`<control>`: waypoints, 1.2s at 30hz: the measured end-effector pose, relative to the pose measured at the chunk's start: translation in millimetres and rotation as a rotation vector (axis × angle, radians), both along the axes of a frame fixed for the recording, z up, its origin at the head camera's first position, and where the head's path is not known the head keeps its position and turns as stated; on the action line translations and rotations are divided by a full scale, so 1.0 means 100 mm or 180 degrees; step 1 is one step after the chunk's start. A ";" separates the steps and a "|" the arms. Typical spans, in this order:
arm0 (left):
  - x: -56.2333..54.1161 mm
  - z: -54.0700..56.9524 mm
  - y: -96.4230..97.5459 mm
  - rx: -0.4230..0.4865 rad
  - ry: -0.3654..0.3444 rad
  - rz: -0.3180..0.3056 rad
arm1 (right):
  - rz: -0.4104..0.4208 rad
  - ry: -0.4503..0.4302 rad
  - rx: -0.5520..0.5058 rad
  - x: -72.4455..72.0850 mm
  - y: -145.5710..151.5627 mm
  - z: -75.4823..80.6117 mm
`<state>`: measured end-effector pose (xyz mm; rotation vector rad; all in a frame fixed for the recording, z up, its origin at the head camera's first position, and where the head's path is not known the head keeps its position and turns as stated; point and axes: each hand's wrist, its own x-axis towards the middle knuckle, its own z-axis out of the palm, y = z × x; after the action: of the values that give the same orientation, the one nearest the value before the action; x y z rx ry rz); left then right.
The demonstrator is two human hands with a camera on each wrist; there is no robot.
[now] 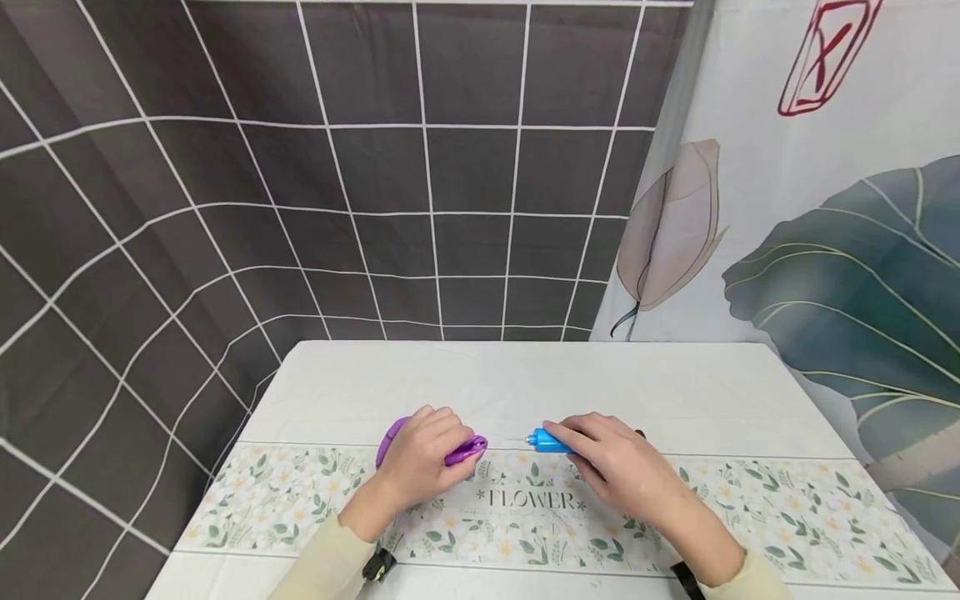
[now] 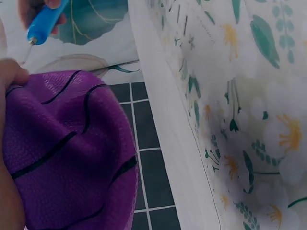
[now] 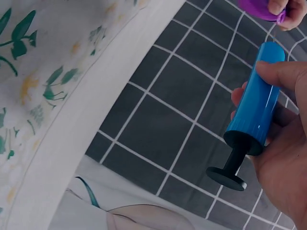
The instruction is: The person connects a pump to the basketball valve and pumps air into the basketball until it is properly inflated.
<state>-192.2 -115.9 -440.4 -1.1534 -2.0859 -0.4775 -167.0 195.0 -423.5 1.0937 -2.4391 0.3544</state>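
My left hand [image 1: 426,457] grips a crumpled purple ball [image 2: 72,148] with black lines, which looks soft and deflated in the left wrist view. One folded end of it pokes out beyond the thumb side, facing right. Across from it, my right hand [image 1: 626,468] holds a blue hand pump [image 3: 257,98], thumb along its barrel. A thin needle [image 1: 516,439] at the pump's tip points left towards the ball, with a small gap between them. The black plunger handle [image 3: 229,177] sticks out behind the palm. Both hands are over the middle of the table.
Under the hands is a white table [image 1: 540,383] with a flower-print band reading FLOWER. A dark curtain with a white grid [image 1: 375,167] hangs behind and to the left. On the right hangs a pale curtain [image 1: 757,183] with large leaf prints.
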 end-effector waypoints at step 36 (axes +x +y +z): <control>0.08 0.04 0.13 -0.0906 -0.0201 0.0459 | 0.0124 0.0566 0.0042 0.11 -0.17 0.02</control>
<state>-184.4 -103.3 -436.9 -1.1456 -2.3274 -0.1529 -155.6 177.6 -421.4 1.1293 -2.2698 0.2424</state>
